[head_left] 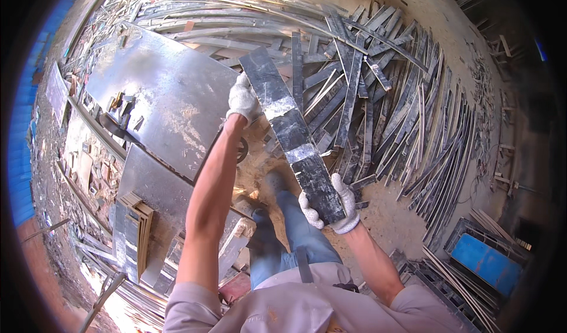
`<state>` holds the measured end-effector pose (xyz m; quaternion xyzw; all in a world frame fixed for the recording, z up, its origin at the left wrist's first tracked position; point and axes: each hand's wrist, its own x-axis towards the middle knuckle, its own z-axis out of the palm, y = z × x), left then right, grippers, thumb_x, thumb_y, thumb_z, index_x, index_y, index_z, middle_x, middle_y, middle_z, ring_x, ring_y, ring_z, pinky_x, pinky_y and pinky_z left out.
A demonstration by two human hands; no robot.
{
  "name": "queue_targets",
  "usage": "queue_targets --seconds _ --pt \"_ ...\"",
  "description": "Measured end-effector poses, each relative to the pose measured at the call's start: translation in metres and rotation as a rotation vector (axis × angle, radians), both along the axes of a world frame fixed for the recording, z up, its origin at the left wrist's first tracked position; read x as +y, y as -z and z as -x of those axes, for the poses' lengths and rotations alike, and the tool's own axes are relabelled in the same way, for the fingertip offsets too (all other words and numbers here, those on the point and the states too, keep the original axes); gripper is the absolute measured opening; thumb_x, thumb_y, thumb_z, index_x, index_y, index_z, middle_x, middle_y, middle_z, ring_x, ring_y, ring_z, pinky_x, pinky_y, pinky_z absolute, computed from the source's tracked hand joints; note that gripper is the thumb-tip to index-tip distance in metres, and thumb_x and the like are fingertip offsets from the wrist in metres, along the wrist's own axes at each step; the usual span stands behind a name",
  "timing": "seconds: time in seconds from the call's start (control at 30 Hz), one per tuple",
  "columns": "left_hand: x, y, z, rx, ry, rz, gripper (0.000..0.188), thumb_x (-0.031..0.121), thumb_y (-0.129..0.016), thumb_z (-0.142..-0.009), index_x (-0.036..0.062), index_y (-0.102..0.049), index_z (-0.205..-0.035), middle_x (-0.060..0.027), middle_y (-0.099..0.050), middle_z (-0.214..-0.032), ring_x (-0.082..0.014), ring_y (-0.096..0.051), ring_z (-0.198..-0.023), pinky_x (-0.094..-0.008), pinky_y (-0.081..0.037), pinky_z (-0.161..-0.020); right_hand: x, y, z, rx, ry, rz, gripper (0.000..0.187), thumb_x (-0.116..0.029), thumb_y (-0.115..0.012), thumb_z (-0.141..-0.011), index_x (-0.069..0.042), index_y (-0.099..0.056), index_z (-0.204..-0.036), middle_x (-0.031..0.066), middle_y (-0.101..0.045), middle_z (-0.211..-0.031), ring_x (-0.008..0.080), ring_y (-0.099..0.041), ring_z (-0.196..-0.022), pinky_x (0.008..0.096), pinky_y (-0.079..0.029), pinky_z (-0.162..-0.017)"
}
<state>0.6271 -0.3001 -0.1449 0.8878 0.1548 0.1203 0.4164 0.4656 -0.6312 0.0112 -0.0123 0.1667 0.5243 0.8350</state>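
A long, dark-faced board [289,135] with pale worn patches slants across the middle in front of me, held in both hands. My left hand [243,98], in a white knitted glove, is closed on its left edge toward the far end; the fingertips are partly hidden. Around the near end, my right hand [347,212] wraps from below, gloved too, with thumb and fingers showing on either side. Left of the board stands a metal-topped table [171,91], with a dark curved part and small wood offcuts [121,108] on it.
Beyond and right of the board lies a large heap of dark wooden strips [407,114]. Several short boards [140,232] are stacked at the table's near left. A blue-topped box [484,263] sits at the lower right beside thin strips. Scraps litter the far left ground.
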Motion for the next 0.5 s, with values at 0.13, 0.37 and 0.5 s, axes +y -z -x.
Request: queue_targets --seconds 0.13,0.37,0.5 --pt "-0.08 -0.126 0.058 0.077 0.034 1.189 0.063 0.04 -0.071 -0.1 -0.0002 -0.052 -0.144 -0.0111 -0.067 -0.125 -0.0196 -0.068 -0.11 -0.0361 -0.056 -0.093 -0.008 -0.009 0.004 -0.059 0.06 0.002 0.084 -0.065 -0.06 -0.099 0.003 -0.047 -0.148 0.0284 -0.065 -0.115 0.0366 -0.072 -0.088 0.0433 -0.061 -0.061" --pt "-0.085 -0.23 0.137 -0.312 -0.457 0.959 0.028 0.014 -0.078 -0.098 -0.003 -0.069 -0.118 -0.0018 -0.074 -0.1 -0.0076 -0.066 -0.085 -0.0259 -0.055 -0.079 0.02 -0.036 0.011 -0.225 -0.244 0.12 0.084 -0.066 -0.062 -0.098 -0.005 -0.046 -0.152 0.0226 -0.066 -0.119 0.0315 -0.071 -0.09 0.0391 -0.059 -0.063" --pt "-0.048 -0.247 0.179 -0.445 -0.639 0.902 0.02 0.02 -0.074 -0.102 0.0015 -0.077 -0.096 0.0055 -0.069 -0.081 -0.0025 -0.056 -0.072 -0.0219 -0.045 -0.066 0.053 -0.059 0.028 -0.285 -0.38 0.112 0.078 -0.064 -0.06 -0.1 -0.004 -0.049 -0.149 0.022 -0.067 -0.118 0.0302 -0.072 -0.09 0.0377 -0.06 -0.064"
